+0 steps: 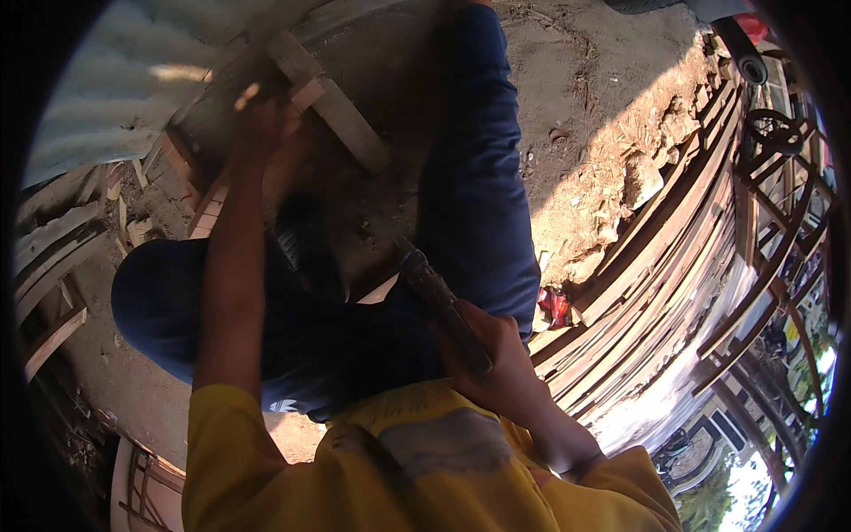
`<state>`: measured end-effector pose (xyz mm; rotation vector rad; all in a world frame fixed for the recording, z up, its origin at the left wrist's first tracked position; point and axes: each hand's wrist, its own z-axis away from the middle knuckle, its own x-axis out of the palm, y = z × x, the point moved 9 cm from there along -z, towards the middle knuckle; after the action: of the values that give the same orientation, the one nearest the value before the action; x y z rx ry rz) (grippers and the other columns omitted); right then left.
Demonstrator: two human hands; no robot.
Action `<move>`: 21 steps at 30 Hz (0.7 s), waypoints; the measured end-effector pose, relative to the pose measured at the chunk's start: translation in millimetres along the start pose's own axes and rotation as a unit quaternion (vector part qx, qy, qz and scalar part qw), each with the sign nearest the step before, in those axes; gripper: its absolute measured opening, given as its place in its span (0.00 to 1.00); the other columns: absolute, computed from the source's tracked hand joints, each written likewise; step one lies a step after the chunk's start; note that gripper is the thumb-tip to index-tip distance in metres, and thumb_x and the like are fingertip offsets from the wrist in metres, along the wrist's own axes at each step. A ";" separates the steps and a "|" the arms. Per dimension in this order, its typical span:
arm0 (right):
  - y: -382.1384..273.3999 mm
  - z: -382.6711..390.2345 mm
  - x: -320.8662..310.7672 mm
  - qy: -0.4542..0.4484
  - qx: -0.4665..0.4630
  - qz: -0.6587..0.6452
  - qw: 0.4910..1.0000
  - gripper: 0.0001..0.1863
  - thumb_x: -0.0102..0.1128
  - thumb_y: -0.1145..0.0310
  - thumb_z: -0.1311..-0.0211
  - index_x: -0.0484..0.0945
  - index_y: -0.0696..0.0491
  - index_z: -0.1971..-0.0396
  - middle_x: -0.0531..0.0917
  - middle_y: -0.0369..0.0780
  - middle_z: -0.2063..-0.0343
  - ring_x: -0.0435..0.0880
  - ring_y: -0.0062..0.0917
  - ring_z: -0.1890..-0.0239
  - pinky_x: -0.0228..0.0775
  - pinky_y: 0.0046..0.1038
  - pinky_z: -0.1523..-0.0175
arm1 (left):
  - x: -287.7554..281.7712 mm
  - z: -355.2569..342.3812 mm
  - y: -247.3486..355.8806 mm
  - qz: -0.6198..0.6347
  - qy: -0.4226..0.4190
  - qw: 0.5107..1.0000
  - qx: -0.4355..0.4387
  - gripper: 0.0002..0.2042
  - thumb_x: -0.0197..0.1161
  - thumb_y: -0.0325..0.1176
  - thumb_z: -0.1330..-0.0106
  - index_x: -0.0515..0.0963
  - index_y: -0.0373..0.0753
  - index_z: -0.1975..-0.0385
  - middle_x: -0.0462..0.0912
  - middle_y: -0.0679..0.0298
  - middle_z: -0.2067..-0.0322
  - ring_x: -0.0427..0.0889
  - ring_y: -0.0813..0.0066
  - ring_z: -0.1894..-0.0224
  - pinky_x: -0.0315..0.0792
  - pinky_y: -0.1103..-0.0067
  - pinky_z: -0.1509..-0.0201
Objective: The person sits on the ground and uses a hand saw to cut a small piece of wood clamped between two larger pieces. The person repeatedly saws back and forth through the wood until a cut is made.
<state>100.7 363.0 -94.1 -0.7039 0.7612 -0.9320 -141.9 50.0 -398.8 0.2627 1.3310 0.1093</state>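
My right hand [496,344] is wrapped round a dark, worn tool handle [439,297] in front of my lap. The handle slants up and left to a thin tip, so the tool's kind is unclear. My left hand [266,129] reaches far forward on the left and is smeared by motion. Beside it are a small reddish-brown wood piece [307,94] and a pale wooden board [344,113] lying at a slant. Whether the left fingers grip the wood cannot be made out. Dark shade hides the ground between my legs.
Long wooden planks [651,266] are stacked along the right. A pale corrugated sheet [115,106] stands at the upper left, above more boards [58,257]. A small red packet [557,306] lies by my right knee. Bent dark metal bars [780,230] rise at the far right.
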 end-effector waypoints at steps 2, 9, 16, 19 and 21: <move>3.4 -32.3 12.2 -0.003 -0.028 0.010 1.000 0.10 0.60 0.75 0.43 0.76 0.61 0.62 0.77 0.46 0.83 0.82 0.23 0.81 0.67 0.26 0.75 | 1.6 -3.4 -1.7 0.015 -0.027 1.000 0.002 0.25 0.69 0.46 0.47 0.74 0.36 0.55 0.82 0.49 0.63 0.81 0.49 0.58 0.75 0.60 0.57; 3.1 -48.6 23.3 0.017 -0.098 0.044 0.994 0.07 0.60 0.76 0.44 0.76 0.60 0.66 0.76 0.47 0.84 0.82 0.33 0.80 0.68 0.28 0.74 | 14.1 -7.1 -36.3 0.076 -0.024 0.995 -0.056 0.31 0.68 0.33 0.51 0.69 0.36 0.44 0.74 0.49 0.48 0.72 0.51 0.44 0.67 0.65 0.41; 1.4 -53.3 12.0 0.030 -0.071 0.010 0.997 0.07 0.61 0.72 0.41 0.76 0.59 0.74 0.73 0.42 0.87 0.68 0.12 0.83 0.63 0.25 0.77 | -44.8 18.4 23.6 0.044 0.134 0.983 0.119 0.26 0.70 0.42 0.49 0.74 0.37 0.52 0.83 0.49 0.65 0.82 0.50 0.61 0.76 0.62 0.59; 1.9 -53.8 12.2 0.020 -0.064 0.014 0.998 0.06 0.61 0.72 0.40 0.76 0.58 0.74 0.73 0.40 0.87 0.66 0.11 0.82 0.62 0.24 0.77 | -39.5 16.0 20.1 0.081 0.093 0.988 0.089 0.27 0.70 0.43 0.49 0.73 0.37 0.51 0.82 0.49 0.64 0.82 0.50 0.61 0.76 0.62 0.58; 3.8 -52.6 11.6 0.024 -0.071 0.008 0.997 0.05 0.61 0.72 0.40 0.77 0.58 0.72 0.74 0.39 0.86 0.67 0.11 0.82 0.61 0.24 0.77 | -27.4 12.4 8.9 0.088 0.045 0.994 0.050 0.28 0.70 0.45 0.49 0.73 0.36 0.50 0.82 0.48 0.62 0.82 0.50 0.60 0.76 0.62 0.58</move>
<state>63.9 344.0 -128.8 -0.7995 0.8813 -0.8890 -135.8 50.8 -368.0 0.4654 1.4040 0.2050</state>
